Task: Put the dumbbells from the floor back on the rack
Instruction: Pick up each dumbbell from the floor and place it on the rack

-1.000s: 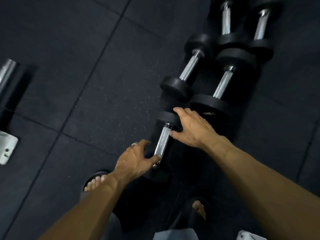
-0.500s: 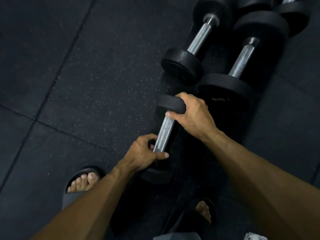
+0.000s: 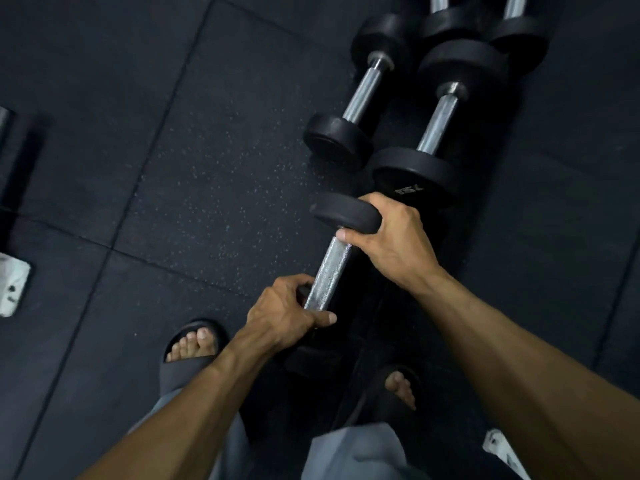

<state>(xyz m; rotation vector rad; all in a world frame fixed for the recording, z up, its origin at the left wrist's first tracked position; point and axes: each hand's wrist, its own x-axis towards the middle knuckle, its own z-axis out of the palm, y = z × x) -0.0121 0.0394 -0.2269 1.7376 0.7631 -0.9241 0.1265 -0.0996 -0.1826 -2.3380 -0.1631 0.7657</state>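
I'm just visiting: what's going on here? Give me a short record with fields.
setting: dark rubber floor
held dumbbell: nearest dumbbell, chrome handle, black ends
left hand: grips the handle's near end
right hand: grips the far weight head
other dumbbells: small dumbbell and large dumbbell lying beyond it, more at the top edge
feet: in black slides
rack: not in view

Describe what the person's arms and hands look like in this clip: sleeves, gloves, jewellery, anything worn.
Both forearms are bare to the frame edge, with no sleeves in view. The left hand and right hand wear no gloves; no watch, wristband or ring shows here. Lower down, grey trousers and dark open-toed slides appear.
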